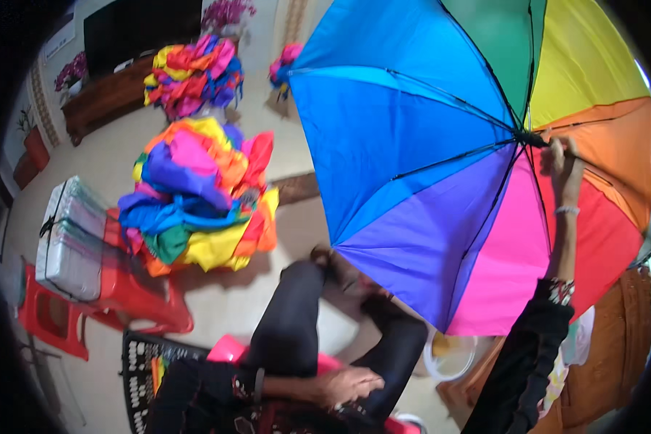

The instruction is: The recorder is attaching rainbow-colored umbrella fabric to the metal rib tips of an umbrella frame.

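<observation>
A rainbow umbrella [405, 141] is spread wide on the right, its inner side with black ribs facing me. My right hand [564, 166] is raised and closed around the umbrella's shaft by the dark hub [529, 138] where the ribs meet. Low over my lap is my left hand [351, 385], away from the umbrella. Its fingers are curled together, and whether anything small lies in them is hidden. I am seated, with my dark-trousered legs [288, 311] below the umbrella's lower edge.
A heap of multicoloured fabric [195, 195] rises at left beside red plastic stools [141, 289] and a tied white bundle [72, 242]. Another heap [195, 76] stands farther back by a wooden cabinet [108, 105]. A clear bucket [448, 354] and wooden furniture [607, 354] are at right.
</observation>
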{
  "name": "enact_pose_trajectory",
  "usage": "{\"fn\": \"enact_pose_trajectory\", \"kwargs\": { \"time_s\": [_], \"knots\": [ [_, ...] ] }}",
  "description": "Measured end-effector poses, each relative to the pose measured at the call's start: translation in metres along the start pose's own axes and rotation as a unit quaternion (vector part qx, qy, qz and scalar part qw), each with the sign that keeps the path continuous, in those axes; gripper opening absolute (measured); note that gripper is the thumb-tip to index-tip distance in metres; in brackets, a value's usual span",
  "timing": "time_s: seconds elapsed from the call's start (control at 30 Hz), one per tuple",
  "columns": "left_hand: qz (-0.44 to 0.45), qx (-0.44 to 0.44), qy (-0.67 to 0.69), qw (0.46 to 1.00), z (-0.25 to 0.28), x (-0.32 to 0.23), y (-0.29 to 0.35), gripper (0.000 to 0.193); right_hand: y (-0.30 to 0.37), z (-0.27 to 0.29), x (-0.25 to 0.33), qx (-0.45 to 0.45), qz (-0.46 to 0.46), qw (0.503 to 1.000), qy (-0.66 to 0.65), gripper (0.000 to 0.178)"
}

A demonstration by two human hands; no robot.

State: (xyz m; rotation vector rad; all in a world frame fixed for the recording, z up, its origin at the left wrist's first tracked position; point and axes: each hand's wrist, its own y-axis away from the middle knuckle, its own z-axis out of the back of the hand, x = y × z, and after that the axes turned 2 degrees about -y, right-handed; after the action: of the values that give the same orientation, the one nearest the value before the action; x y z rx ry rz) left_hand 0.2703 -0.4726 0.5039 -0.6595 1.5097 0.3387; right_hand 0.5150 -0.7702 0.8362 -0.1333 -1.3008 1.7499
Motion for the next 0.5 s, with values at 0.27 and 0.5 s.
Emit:
{"fn": "enact_pose_trajectory", "kwargs": {
  "time_s": [0.27,0.5],
  "knots": [
    [0.023,-0.212,-0.471,0.856,0.092,-0.048,0.017,0.022,0.045,-0.104,-0.092,0.170,-0.321,0.930,-0.058,0.019],
    [0.049,-0.167,-0.411,0.895,0.077,-0.011,0.036,0.016,0.163,-0.219,-0.033,0.229,-0.335,0.890,-0.209,0.015]
  ]
}}
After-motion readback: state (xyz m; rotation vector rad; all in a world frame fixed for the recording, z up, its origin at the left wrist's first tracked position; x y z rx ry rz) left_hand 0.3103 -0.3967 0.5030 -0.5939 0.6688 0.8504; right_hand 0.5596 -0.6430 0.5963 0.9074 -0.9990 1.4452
